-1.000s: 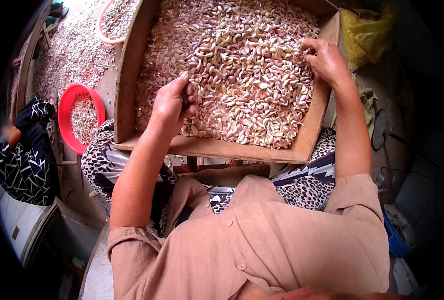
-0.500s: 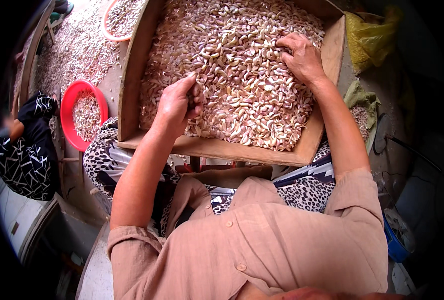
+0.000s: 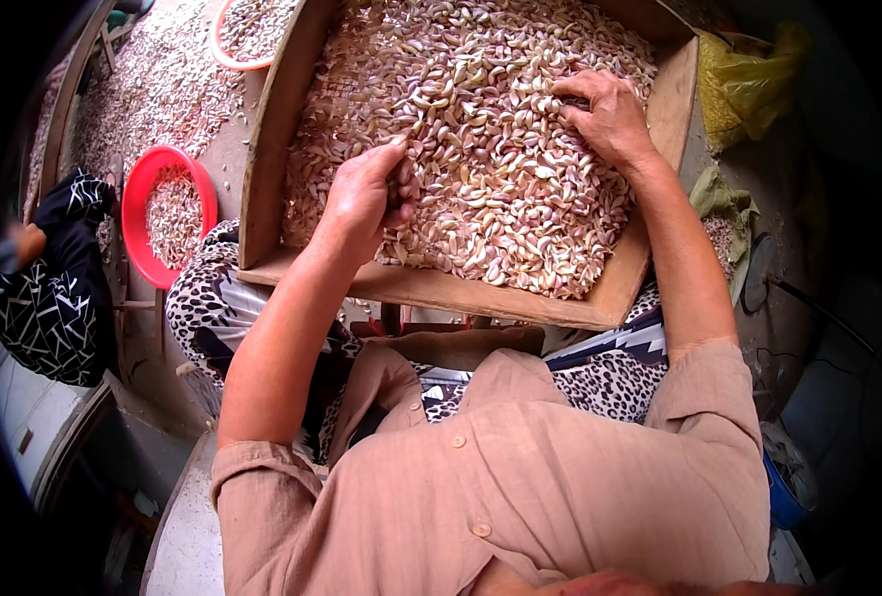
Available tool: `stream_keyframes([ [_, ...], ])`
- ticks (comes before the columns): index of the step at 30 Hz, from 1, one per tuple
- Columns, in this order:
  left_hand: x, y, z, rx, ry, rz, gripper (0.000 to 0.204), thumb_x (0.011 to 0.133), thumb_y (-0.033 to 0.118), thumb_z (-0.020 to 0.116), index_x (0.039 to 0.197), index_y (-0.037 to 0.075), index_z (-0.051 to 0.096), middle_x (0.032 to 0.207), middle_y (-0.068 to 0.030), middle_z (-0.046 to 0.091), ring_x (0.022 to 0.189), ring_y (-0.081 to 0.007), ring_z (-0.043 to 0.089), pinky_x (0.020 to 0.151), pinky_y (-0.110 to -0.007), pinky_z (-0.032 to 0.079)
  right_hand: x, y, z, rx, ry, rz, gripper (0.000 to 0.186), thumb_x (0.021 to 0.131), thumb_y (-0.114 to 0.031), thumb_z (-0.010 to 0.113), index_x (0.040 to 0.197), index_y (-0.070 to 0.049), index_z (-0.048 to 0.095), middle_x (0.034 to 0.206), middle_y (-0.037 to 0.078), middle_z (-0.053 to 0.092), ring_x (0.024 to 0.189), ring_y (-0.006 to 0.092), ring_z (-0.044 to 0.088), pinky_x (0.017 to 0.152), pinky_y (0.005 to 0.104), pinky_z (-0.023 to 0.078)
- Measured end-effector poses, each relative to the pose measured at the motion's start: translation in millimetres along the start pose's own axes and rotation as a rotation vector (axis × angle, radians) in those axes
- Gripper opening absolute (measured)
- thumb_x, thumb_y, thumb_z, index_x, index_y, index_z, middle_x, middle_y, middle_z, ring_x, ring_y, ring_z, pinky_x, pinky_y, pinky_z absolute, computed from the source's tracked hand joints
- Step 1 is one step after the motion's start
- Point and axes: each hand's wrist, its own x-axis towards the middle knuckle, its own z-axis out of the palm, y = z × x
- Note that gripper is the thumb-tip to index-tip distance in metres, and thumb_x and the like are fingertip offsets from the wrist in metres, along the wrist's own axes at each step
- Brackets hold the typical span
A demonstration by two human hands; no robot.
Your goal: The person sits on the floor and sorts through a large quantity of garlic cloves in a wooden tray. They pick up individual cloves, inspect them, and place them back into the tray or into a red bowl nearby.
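A wooden tray (image 3: 461,294) with raised sides sits in front of me, with a thick layer of loose garlic cloves (image 3: 500,189) spread in it. Over the left part of the cloves, my left hand (image 3: 369,197) is closed, its thumb pressed near the forefinger. Its other fingers curl under, and whatever they hold is hidden. Toward the tray's right side, my right hand (image 3: 612,119) rests on the cloves with bent fingers. A dark hollow shows between its thumb and forefinger; the fingertips and anything in them cannot be made out.
Left of the tray stands a red basin (image 3: 209,204) with cloves; another rimmed basin (image 3: 220,50) is behind it. More cloves (image 3: 153,94) cover the floor at far left. A person in dark patterned clothing (image 3: 48,328) sits at left. Yellow sacking (image 3: 749,89) lies at right.
The view has shifted slightly. My left hand has moved a little to the right over the cloves, still closed. My right hand stays in nearly the same place, its fingers bent.
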Motion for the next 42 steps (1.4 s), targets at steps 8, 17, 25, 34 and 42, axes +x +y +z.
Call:
stream_keyframes([
  [8,-0.2,0.5,2.7,0.002,0.023,0.011,0.033,0.105,0.03,0.051,0.079,0.01,0.051,0.07,-0.0022,0.053,0.058,-0.0132,0.051,0.047,-0.024,0.04,1.3,4.0,9.7,0.043,0.052,0.022,0.016,0.08,-0.02,0.071,0.093,-0.015,0.078,0.1,0.005,0.076,0.103,0.0249,0.065,0.099,0.0404,0.044],
  [17,3.7,-5.6,4.6,0.03,0.021,-0.003,0.034,0.104,0.032,0.052,0.077,0.011,0.052,0.068,-0.0009,0.055,0.051,-0.0124,0.052,0.044,-0.025,0.038,10.1,-14.1,-15.6,0.811,-0.008,0.236,0.015,0.087,-0.017,0.075,0.095,-0.004,0.077,0.083,0.003,0.074,0.075,0.0097,0.066,0.071,0.0267,0.054],
  [25,0.0,-9.8,15.0,-0.151,-0.204,-0.075,0.043,0.11,0.037,0.038,0.094,0.005,0.061,0.083,-0.0081,0.064,0.068,-0.0196,0.066,0.056,-0.027,0.048,1.4,-127.0,-45.8,1.073,-0.448,0.012,0.024,0.09,-0.011,0.076,0.111,-0.002,0.074,0.099,0.004,0.075,0.094,0.0102,0.07,0.084,0.0264,0.057],
  [34,8.7,-10.3,-3.0,-0.157,-0.121,-0.034,0.038,0.108,0.033,0.045,0.085,0.006,0.057,0.074,-0.0047,0.055,0.057,-0.0149,0.051,0.049,-0.024,0.041,-4.9,-26.4,-66.0,0.267,-0.174,0.079,0.014,0.083,-0.007,0.071,0.095,-0.002,0.077,0.081,0.009,0.075,0.073,0.0142,0.07,0.071,0.0301,0.057],
  [42,6.7,-8.4,-0.7,-0.049,-0.06,-0.019,0.036,0.108,0.034,0.045,0.084,0.009,0.054,0.072,-0.0034,0.051,0.059,-0.0145,0.046,0.048,-0.024,0.036,-31.1,-17.5,-47.3,0.331,-0.339,0.075,0.017,0.074,-0.007,0.073,0.091,-0.004,0.076,0.087,0.011,0.075,0.082,0.0247,0.072,0.08,0.0358,0.056],
])
